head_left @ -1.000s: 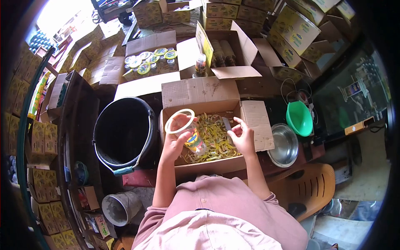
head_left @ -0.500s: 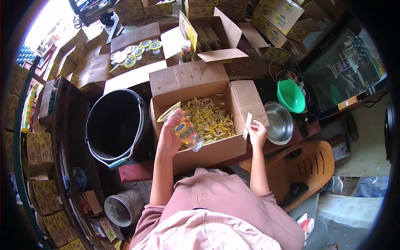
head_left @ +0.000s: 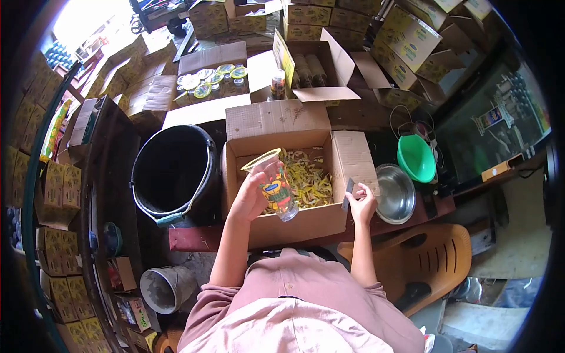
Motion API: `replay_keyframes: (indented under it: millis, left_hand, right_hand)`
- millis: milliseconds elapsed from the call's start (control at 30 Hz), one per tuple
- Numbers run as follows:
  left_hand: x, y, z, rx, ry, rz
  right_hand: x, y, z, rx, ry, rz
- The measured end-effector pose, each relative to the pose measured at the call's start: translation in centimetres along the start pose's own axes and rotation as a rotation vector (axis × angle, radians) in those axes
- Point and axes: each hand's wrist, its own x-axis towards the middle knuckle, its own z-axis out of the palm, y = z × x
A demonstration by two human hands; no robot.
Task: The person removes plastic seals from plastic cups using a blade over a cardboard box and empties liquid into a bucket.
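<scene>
My left hand is wrapped round a clear plastic cup with a printed label and a yellow rim. The cup leans a little, its mouth up and to the left, above the near left part of an open cardboard box. Small yellow-green peel-like strips lie in the box. Between the fingers of my right hand is a thin flat grey strip, held nearly upright at the box's near right corner. Its exact kind is not clear.
A black bucket stands left of the box. To the right are a metal bowl and a green bowl. Lidded cups fill a carton behind, beside another open carton. An orange chair stands at right.
The cup has turned more upright in my left hand. The strip in my right hand has tilted and now looks grey instead of white. The whole view has shifted slightly.
</scene>
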Motion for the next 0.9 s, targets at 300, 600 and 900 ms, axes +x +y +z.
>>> replay_keyframes:
  millis: [300,600,900]
  left_hand:
    - [0.7,6.5,-2.6,0.088,0.145,0.339]
    - [-1.0,9.0,-8.5,-0.901,0.287,0.588]
    - [-1.3,6.7,-14.7,-1.187,0.230,0.668]
  right_hand:
    - [0.6,-7.1,-0.3,0.216,-0.101,-0.244]
    - [-1.8,-14.5,3.1,0.416,-0.462,-0.430]
    - [-1.2,-24.5,5.8,0.585,-0.683,-0.697]
